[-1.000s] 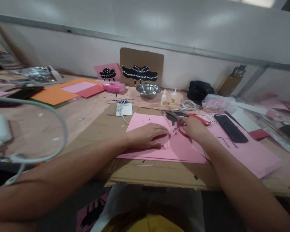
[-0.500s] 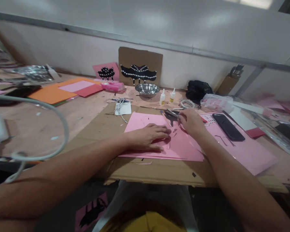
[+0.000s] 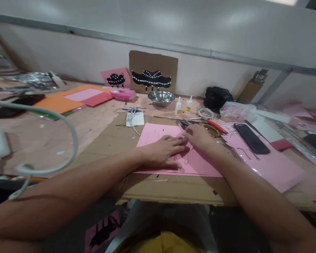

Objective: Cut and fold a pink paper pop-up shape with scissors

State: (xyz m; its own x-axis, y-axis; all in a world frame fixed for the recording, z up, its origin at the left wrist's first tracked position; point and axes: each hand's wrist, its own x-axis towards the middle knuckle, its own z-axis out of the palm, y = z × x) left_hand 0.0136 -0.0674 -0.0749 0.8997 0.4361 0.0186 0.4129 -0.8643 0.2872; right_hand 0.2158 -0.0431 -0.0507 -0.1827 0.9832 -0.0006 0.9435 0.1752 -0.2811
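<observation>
Soft, even overhead light with faint shadows; wide-angle bending at the edges, and slight blur throughout.

You've only got one view here: head cam, looking forward and down over your forearms, close on the pink sheet, partition wall behind.

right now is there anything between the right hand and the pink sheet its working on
Nothing visible. The right hand rests directly on the pink sheet, fingertips meeting the left hand, which lies flat on the same sheet. The red-handled pliers lie just beyond the right hand, off to the side, not in between.
</observation>
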